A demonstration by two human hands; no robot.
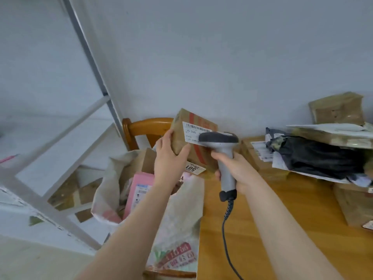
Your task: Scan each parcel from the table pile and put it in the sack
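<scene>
My left hand (168,158) grips a brown cardboard parcel (194,146) by its lower left corner and holds it up in the air, its white barcode label facing me. My right hand (236,170) holds the grey barcode scanner (221,146) by its handle, the dark head right against the label. A white woven sack (181,219) stands open below the parcel at the table's left edge, with a pink box (137,190) and other parcels inside. The table pile (314,154) lies to the right: brown boxes, a black plastic bag, white mailers.
The wooden table (272,229) fills the lower right, with the scanner's coiled cable (227,223) lying across it. A wooden chair (145,128) stands behind the sack. White metal shelving (60,138) takes up the left. A brown box (355,207) sits at the right edge.
</scene>
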